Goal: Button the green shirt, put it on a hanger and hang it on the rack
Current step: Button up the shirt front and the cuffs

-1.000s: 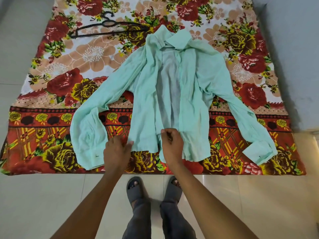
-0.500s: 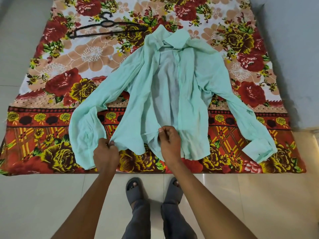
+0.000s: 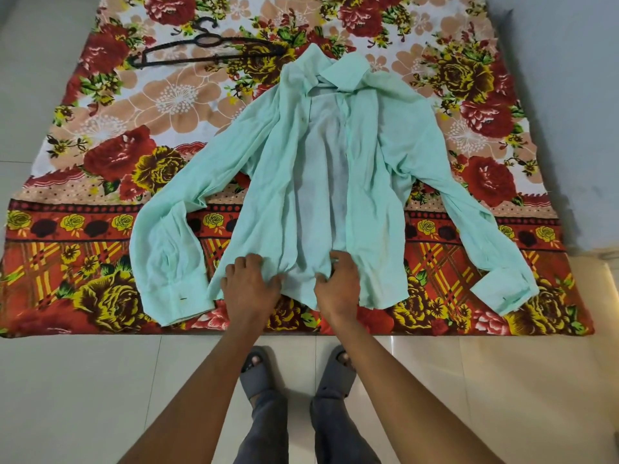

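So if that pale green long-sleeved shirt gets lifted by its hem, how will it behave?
The pale green long-sleeved shirt will probably go floppy: it lies creased and bunches under the left hand and right hand. It looks thin and light, since the inner back panel shows pale. The sleeves would likely trail across the floral cloth.

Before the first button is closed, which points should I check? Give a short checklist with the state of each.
1. Green shirt lies flat on the floral sheet: ok.
2. Front is open, panels apart: ok.
3. Left hand and right hand are at the two hem edges: ok.
4. Bottom button and hole lined up: cannot tell.
5. Hanger is nearby on the sheet: ok.
6. Rack is in view: not ok.
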Motion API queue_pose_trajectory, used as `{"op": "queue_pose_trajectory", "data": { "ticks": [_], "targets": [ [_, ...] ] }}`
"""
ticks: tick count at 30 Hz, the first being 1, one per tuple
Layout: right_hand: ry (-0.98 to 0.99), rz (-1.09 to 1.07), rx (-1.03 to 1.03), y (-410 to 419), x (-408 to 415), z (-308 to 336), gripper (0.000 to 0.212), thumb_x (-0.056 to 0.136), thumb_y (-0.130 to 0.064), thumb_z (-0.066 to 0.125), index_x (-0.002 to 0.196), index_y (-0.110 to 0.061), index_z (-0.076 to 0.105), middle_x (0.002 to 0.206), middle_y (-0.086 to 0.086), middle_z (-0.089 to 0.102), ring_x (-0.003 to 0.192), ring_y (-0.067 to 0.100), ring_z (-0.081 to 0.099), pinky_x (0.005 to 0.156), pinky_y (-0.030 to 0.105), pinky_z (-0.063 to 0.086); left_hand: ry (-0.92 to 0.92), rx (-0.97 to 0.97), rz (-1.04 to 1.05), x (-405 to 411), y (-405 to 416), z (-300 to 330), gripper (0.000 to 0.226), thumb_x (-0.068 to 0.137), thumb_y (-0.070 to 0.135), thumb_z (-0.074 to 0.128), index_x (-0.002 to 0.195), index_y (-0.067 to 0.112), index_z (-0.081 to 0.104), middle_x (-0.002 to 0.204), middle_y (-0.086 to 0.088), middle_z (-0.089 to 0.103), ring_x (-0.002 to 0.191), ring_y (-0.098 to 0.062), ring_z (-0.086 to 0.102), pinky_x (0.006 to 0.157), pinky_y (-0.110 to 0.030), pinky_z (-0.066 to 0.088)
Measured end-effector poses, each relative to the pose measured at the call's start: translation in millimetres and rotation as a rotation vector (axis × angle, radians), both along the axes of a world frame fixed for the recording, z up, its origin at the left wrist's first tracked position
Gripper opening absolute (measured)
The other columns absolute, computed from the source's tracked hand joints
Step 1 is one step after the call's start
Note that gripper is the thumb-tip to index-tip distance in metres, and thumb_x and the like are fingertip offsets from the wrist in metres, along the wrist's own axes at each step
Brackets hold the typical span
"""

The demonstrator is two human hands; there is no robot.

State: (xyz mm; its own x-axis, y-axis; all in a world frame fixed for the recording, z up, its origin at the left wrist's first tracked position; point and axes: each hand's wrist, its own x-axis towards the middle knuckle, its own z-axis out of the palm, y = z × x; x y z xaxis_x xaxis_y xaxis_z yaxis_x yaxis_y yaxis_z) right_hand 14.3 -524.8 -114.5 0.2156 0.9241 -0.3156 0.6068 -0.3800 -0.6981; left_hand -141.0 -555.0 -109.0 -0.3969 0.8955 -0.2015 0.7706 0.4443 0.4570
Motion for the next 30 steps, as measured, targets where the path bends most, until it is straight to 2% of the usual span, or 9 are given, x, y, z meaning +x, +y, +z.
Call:
{"op": "queue_pose_trajectory", "data": {
  "ticks": [3,6,12,15,18,21,23,27,30],
  "targets": [
    [0.007,-0.039,0.029,-2,3,2,0.042,0.089,-0.001,0.061,0.127,-0.019,0.058,0.122,0.002,0.065,0.113,0.023,0.064,0.097,0.041,0.055,-0.201,0.093,0.08,-15,-3,-3,0.011,0.091,0.019,0.069,0.092,0.009,0.065,0.08,-0.007,0.068,0.078,-0.03,0.063,0.067,-0.038,0.048],
    [-0.003,-0.066,0.051,-6,2,3,0.043,0.088,0.003,0.058,0.125,-0.018,0.06,0.12,0.001,0.064,0.112,0.022,0.063,0.096,0.037,0.054,-0.385,0.152,0.166,-29,-11,3,0.015,0.092,0.021,0.074,0.085,0.013,0.063,0.069,0.003,0.06,0.065,-0.014,0.056,0.06,-0.028,0.042],
    [-0.19,0.134,0.344,-8,-10,7,0.035,0.091,-0.007,0.066,0.124,-0.017,0.062,0.118,0.0,0.053,0.115,0.017,0.05,0.088,0.026,0.049,-0.199,0.319,-0.017,-27,-21,13,0.019,0.095,0.021,0.071,0.08,0.01,0.066,0.069,0.001,0.062,0.062,-0.016,0.055,0.058,-0.028,0.037],
    [0.147,0.129,0.278,1,-26,24,0.018,0.099,-0.032,0.066,0.113,-0.021,0.068,0.108,-0.009,0.065,0.103,0.005,0.06,0.088,0.018,0.047,-0.137,0.397,-0.17,-2,-15,17,0.01,0.093,0.012,0.074,0.087,0.005,0.07,0.079,-0.005,0.069,0.07,-0.02,0.061,0.062,-0.029,0.045],
    [0.658,-0.037,-0.205,19,-34,38,0.023,0.098,-0.047,0.065,0.098,-0.025,0.071,0.093,-0.015,0.074,0.091,-0.003,0.068,0.087,0.022,0.052,-0.242,0.439,-0.2,19,-13,23,0.003,0.094,0.008,0.07,0.092,0.006,0.07,0.083,-0.004,0.071,0.072,-0.016,0.062,0.063,-0.027,0.049],
    [0.899,-0.105,-0.486,32,-31,33,0.045,0.092,-0.056,0.067,0.122,-0.024,0.071,0.122,-0.003,0.076,0.115,0.013,0.07,0.107,0.037,0.052,-0.42,0.431,-0.123,26,-13,24,0.007,0.1,0.014,0.063,0.096,0.011,0.066,0.077,0.003,0.066,0.065,-0.011,0.058,0.059,-0.022,0.045],
    [1.021,-0.131,-0.567,36,-27,35,0.045,0.096,-0.051,0.065,0.129,-0.02,0.069,0.126,0.003,0.075,0.115,0.018,0.072,0.106,0.039,0.053,-0.524,0.407,-0.065,24,-15,23,0.015,0.103,0.017,0.059,0.089,0.012,0.062,0.067,0.003,0.059,0.058,-0.01,0.053,0.053,-0.023,0.04],
    [1.069,-0.145,-0.448,40,-22,32,0.027,0.1,-0.025,0.068,0.122,-0.011,0.071,0.117,0.008,0.078,0.111,0.025,0.074,0.093,0.037,0.06,-0.578,0.396,0.02,14,-19,24,0.039,0.105,0.032,0.05,0.072,0.011,0.054,0.06,-0.001,0.05,0.055,-0.014,0.045,0.051,-0.031,0.035],
    [0.867,-0.094,-0.315,37,-22,19,0.025,0.097,-0.028,0.071,0.12,-0.016,0.073,0.116,0.0,0.079,0.112,0.019,0.074,0.1,0.04,0.058,-0.295,0.386,0.199,-4,-8,11,0.024,0.102,0.036,0.057,0.098,0.014,0.066,0.088,0.0,0.063,0.086,-0.021,0.055,0.075,-0.035,0.042]
  ]
}}
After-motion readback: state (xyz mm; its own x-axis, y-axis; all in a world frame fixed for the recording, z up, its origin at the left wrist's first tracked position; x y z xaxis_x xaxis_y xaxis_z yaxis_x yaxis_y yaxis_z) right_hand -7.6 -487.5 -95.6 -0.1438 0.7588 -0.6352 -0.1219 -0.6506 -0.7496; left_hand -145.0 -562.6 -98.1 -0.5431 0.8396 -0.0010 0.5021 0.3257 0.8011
